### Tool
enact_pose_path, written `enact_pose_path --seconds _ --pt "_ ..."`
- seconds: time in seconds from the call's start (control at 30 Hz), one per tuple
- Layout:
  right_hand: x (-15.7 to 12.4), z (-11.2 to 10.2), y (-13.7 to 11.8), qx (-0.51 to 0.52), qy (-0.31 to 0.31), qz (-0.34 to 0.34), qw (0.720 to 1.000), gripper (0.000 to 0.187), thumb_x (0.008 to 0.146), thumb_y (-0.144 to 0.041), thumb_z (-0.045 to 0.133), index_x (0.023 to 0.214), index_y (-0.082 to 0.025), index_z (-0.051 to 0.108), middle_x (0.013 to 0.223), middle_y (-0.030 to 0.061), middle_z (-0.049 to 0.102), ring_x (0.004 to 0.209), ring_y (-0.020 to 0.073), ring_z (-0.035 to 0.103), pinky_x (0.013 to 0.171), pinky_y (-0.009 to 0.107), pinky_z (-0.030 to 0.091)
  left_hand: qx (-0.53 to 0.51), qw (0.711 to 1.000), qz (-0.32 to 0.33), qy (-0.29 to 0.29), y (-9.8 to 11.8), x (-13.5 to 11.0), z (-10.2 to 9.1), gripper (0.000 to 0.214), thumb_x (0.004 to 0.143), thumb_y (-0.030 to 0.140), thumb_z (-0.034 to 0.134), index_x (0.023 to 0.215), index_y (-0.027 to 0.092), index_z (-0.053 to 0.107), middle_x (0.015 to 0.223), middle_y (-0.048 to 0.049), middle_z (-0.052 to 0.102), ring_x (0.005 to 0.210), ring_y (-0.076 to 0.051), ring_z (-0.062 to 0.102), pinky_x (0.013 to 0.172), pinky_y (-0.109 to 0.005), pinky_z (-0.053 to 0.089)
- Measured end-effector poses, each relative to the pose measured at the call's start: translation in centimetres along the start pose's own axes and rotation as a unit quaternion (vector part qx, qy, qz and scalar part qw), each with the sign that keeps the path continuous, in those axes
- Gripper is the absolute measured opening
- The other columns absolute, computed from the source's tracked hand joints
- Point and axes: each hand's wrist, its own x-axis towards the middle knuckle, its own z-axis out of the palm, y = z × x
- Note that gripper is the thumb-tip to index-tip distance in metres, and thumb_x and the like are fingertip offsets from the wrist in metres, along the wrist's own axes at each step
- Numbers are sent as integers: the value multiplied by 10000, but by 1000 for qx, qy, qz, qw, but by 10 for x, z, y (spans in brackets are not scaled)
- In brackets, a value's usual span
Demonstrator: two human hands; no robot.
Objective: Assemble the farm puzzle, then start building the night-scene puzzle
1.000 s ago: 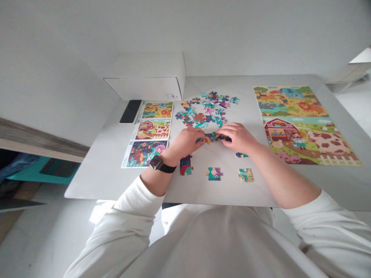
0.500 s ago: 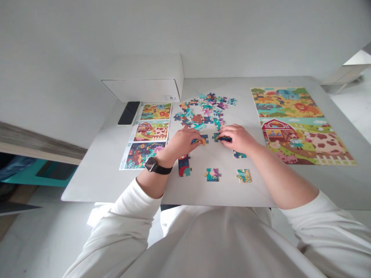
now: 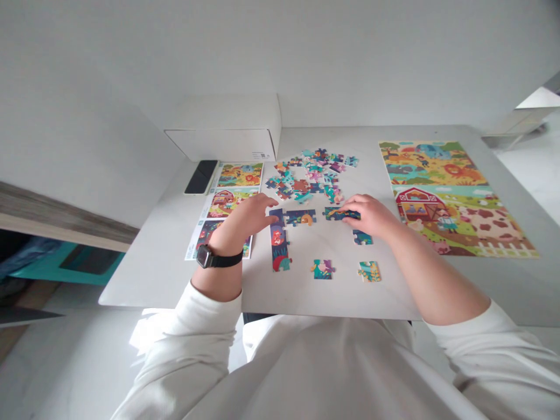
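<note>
My left hand is open, thumb and fingers apart, beside the top of a joined column of dark jigsaw pieces. Its thumb overlaps the column's upper edge. A short joined row of pieces with an orange curl lies just right of it. My right hand has its thumb and fingers closed about the right part of a dark-blue strip of jigsaw pieces. Between the two rows there is a gap. Under the right hand lies a dark blue-green piece, partly beside the strip.
Several loose jigsaw pieces are heaped behind my hands. A purple-teal piece and a yellow-teal piece lie nearer me. A picture sheet, phone and white box are left; finished puzzles are right.
My left hand has let go of the orange-curl row and moved left, baring that row and the column. My right hand has shifted slightly right, its strip now showing more.
</note>
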Motion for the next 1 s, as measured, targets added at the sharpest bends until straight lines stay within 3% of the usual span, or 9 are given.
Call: enact_pose_path --seconds 0.2,0.4,0.5,0.7,1.0 --pt "14 -2 -22 11 18 -20 1000 292 981 -274 723 1264 -268 796 1282 112 773 1206 313 711 1094 499 550 14 1000 3 -27 14 0 -1 387 936 296 716 1306 216 795 1301 -114 765 1119 -289 753 1003 -367 575" --pt "71 21 -79 -46 -79 -62 994 291 939 -224 786 1227 -208 750 1283 132 757 1225 324 684 1083 451 516 6 1000 13 -16 13 -1 -2 392 910 276 747 1293 214 800 1299 -109 771 1173 -291 746 1030 -355 572" --pt "92 34 -96 -69 -129 -60 987 322 902 -267 866 1189 -181 749 1227 148 764 1203 336 687 1043 430 516 4 1000 22 -11 10 0 0 376 907 271 749 1276 226 807 1280 -104 777 1187 -292 744 1036 -348 572" --pt "95 38 -96 -43 -134 -57 988 271 894 -130 815 1156 -178 767 1164 133 777 1130 303 709 978 392 521 13 995 84 -44 4 0 -1 440 864 358 831 1283 227 804 1243 -126 760 1170 -322 741 1014 -370 588" --pt "91 41 -86 -11 -94 -90 991 268 880 -113 779 1138 -181 803 1138 126 779 1127 308 710 996 407 528 6 994 99 -52 7 -1 -2 473 828 270 845 1292 211 773 1284 -135 728 1195 -328 723 1059 -389 573"
